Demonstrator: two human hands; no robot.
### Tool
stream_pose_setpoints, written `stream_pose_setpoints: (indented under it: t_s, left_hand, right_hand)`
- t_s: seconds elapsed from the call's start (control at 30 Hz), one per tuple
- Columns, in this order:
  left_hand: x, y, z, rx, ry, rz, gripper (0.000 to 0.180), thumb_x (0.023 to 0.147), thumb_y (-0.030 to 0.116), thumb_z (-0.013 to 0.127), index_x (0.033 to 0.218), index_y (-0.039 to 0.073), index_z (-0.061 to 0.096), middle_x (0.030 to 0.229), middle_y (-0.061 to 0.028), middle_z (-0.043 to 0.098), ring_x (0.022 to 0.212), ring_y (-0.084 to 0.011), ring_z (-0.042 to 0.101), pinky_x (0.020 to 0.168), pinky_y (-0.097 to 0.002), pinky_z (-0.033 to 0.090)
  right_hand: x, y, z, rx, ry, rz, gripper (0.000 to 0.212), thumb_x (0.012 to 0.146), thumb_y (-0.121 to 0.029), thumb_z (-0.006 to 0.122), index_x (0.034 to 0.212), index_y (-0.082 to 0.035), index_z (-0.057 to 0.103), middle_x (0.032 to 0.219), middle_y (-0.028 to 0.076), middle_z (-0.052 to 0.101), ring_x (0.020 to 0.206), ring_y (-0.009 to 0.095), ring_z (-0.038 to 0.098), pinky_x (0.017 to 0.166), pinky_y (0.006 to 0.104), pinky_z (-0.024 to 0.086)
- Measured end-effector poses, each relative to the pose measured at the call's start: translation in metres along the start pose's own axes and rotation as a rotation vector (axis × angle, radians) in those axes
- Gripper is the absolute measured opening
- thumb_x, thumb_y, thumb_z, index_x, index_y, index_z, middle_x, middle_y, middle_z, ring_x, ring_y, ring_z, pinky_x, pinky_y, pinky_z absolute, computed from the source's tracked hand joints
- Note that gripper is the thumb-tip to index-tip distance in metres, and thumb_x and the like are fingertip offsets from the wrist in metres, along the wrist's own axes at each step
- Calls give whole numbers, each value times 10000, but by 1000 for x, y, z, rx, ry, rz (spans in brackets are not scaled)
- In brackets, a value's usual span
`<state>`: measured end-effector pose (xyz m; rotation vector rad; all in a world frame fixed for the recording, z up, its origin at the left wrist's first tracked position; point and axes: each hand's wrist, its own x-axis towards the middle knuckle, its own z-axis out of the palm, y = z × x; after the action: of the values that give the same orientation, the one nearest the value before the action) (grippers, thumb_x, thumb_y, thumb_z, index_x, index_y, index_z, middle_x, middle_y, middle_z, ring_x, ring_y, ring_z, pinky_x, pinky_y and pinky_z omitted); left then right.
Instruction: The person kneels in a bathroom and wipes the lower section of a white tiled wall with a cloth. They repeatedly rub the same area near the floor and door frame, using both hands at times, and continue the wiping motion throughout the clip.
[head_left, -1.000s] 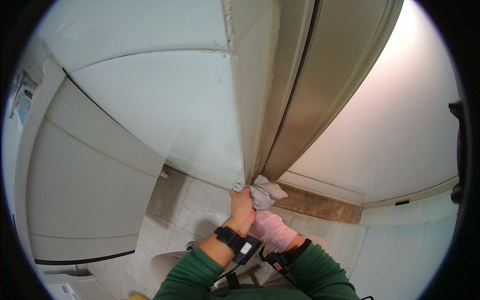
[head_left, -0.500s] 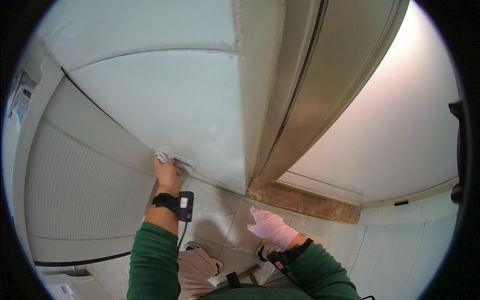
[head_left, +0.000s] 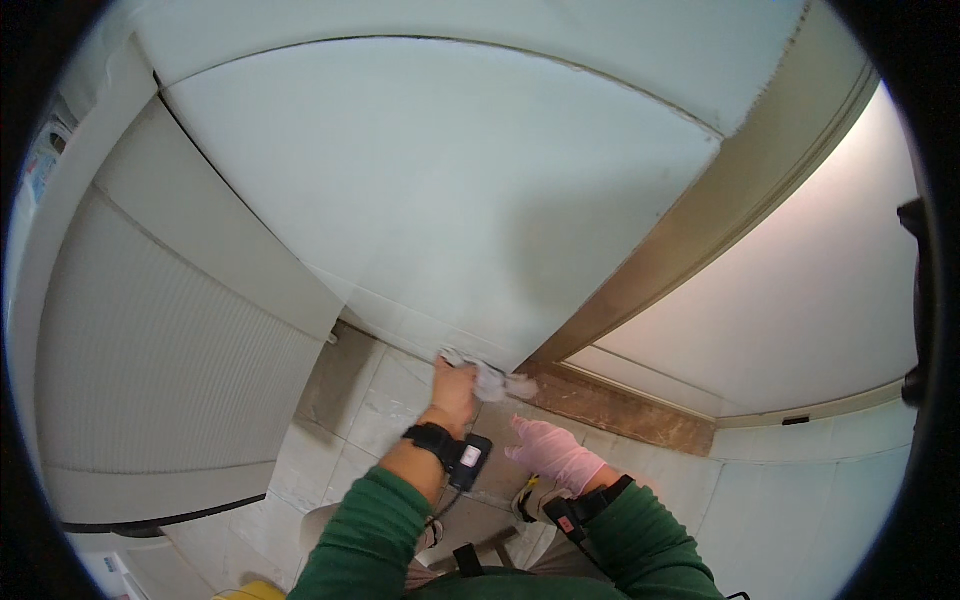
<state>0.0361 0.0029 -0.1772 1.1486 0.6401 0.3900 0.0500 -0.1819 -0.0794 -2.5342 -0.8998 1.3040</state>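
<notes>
A crumpled white cloth (head_left: 489,382) is bunched in my bare left hand (head_left: 455,388), at the foot of the white tiled wall (head_left: 440,200) close to its right corner. The loose end of the cloth trails rightward toward the brown stone threshold (head_left: 630,408) and looks blurred. In a pink glove, my right hand (head_left: 556,455) hangs over the floor beside that threshold, apart from the cloth. Its fingers are partly spread, with nothing seen in them. Each wrist carries a black strap with a small box.
To the left stands a pale appliance with a ribbed side panel (head_left: 150,340). A metal door frame (head_left: 700,215) and a light panel (head_left: 780,280) rise at the right. Grey floor tiles (head_left: 380,400) lie below, with something yellow (head_left: 250,591) at the bottom edge.
My left hand has moved right along the wall's base with the cloth, from beside the appliance to near the corner. The view has shifted; my right hand stays nearly in place.
</notes>
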Motion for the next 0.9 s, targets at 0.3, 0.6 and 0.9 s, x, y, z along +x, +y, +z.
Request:
stream_pose_setpoints:
  t_s: [0.3, 0.6, 0.9]
  left_hand:
    - [88, 110, -128, 167, 262, 59, 484, 808, -79, 554, 1263, 48, 449, 1139, -95, 589, 1006, -235, 596, 854, -346, 495]
    - [41, 8, -44, -3, 130, -120, 520, 819, -73, 555, 1305, 44, 408, 1187, -95, 562, 1072, -240, 563, 907, -360, 477]
    - [-10, -26, -7, -237, -33, -381, 684, 829, -105, 523, 1425, 144, 301, 1238, -114, 542, 1056, -260, 570, 900, -413, 496]
  right_hand:
    - [4, -4, 2, -1, 12, -33, 646, 900, -374, 575, 1424, -35, 406, 1319, 176, 576, 1232, 333, 540, 992, 412, 460]
    - [15, -10, 13, -12, 84, -129, 653, 891, -382, 592, 1412, -31, 414, 1285, 193, 592, 1206, 345, 555, 986, 425, 463]
    - [21, -15, 6, -25, 40, -103, 673, 871, -336, 631, 1425, -29, 405, 1234, 190, 617, 1175, 343, 574, 964, 425, 476]
